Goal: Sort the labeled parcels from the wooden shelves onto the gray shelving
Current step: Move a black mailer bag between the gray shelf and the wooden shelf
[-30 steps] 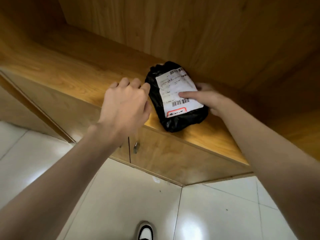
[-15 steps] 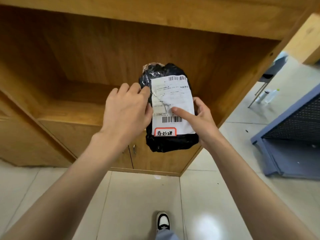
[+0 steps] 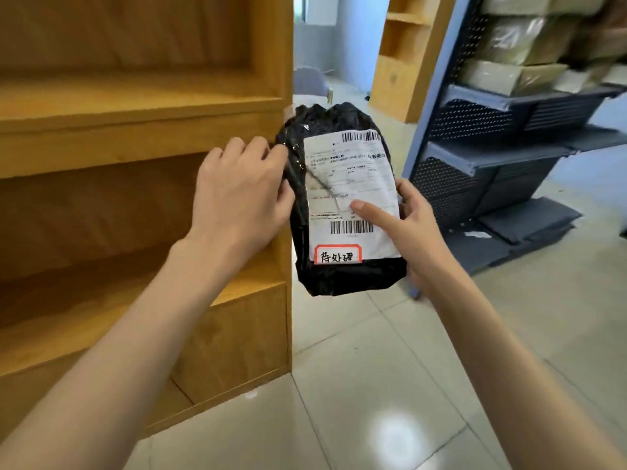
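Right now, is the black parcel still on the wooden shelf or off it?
Off it. The black parcel is held in the air by the left hand and right hand, beside the wooden shelf.

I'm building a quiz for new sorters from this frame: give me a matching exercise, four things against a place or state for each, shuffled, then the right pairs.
Things
1. black parcel
2. red-bordered tag
3. gray shelving
4. wooden shelves

Places or states
A. at the left of the view, nothing visible on the boards
B. held in the air between left hand and right hand
C. at the right, with tan packages on top
D. stuck at the bottom of the white shipping label

Pairs: 1-B, 2-D, 3-C, 4-A
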A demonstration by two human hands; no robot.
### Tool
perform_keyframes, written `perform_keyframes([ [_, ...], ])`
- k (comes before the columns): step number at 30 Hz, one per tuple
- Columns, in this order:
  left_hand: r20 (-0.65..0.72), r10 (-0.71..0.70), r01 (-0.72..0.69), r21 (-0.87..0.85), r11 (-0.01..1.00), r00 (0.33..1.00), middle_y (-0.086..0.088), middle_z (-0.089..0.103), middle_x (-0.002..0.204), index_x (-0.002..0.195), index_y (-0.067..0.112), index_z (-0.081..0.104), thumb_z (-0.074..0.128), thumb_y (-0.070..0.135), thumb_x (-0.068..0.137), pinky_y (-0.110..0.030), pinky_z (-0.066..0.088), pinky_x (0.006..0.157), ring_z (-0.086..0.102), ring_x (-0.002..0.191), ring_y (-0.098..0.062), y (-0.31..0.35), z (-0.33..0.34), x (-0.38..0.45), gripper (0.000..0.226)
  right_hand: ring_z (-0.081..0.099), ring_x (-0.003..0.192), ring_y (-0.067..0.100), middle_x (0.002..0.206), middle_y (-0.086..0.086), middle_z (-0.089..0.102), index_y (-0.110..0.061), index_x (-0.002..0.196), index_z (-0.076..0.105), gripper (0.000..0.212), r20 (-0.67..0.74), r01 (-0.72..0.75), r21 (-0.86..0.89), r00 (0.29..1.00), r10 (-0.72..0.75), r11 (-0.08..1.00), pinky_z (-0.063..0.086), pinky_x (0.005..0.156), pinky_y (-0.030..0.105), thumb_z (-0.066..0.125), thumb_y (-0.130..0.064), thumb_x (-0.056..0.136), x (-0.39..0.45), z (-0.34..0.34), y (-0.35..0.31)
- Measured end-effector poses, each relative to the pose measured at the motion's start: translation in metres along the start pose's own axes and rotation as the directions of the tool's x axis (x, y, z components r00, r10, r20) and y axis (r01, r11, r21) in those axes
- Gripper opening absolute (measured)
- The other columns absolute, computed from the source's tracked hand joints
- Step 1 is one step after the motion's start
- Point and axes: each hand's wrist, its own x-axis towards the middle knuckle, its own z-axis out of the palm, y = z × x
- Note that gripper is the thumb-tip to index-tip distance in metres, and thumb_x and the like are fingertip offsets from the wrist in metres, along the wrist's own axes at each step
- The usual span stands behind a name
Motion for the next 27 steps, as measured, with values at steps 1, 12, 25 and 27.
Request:
perform_keyframes([
  [1,-0.011,0.023,-0.023,-0.019,1.0,1.0,-0.015,0.062,0.082,0.089,0.005,0.063,0.059,0.02,0.085,-0.036,0.038,0.059,0.056,0.071,-0.034,0.014,0.002,0.011,0.017,0.073,0.079,0.017,0.087,-0.005,0.075,-0.011,0.106,0.055,0.031,-0.043,0.02,0.004,0.999,-0.02,1.0,0.059,0.063,0.03,0.072,-0.004,0.081,-0.001,-0.017,-0.007],
  [12,-0.164,0.228,-0.262,-0.226,0.938,0.96,-0.018,0.065,0.08,0.086,0.003,0.064,0.069,0.018,0.078,-0.04,0.046,0.06,0.06,0.071,-0.038,0.24,0.025,0.16,0.017,0.073,0.081,0.015,0.091,-0.004,0.073,-0.017,0.096,0.058,0.027,-0.465,0.184,-0.038,0.867,-0.181,0.982,0.057,0.062,0.027,0.075,-0.005,0.079,0.001,-0.252,-0.063],
  [25,-0.309,0.338,-0.446,-0.411,0.795,0.889,-0.017,0.065,0.093,0.099,0.003,0.064,0.06,0.023,0.086,-0.046,0.045,0.073,0.058,0.086,-0.038,0.487,0.068,0.29,0.023,0.072,0.087,0.017,0.1,0.003,0.072,-0.011,0.105,0.055,0.033,-0.71,0.246,-0.016,0.68,-0.184,0.969,0.06,0.074,0.033,0.074,-0.003,0.079,0.01,-0.499,-0.094],
  [27,-0.323,0.36,-0.472,-0.407,0.782,0.875,-0.017,0.064,0.09,0.096,0.003,0.064,0.061,0.023,0.086,-0.045,0.045,0.07,0.058,0.083,-0.038,0.515,0.081,0.308,0.023,0.072,0.084,0.014,0.099,0.002,0.072,-0.01,0.106,0.055,0.035,-0.733,0.25,-0.033,0.652,-0.193,0.968,0.059,0.07,0.028,0.074,-0.004,0.078,0.018,-0.528,-0.092],
])
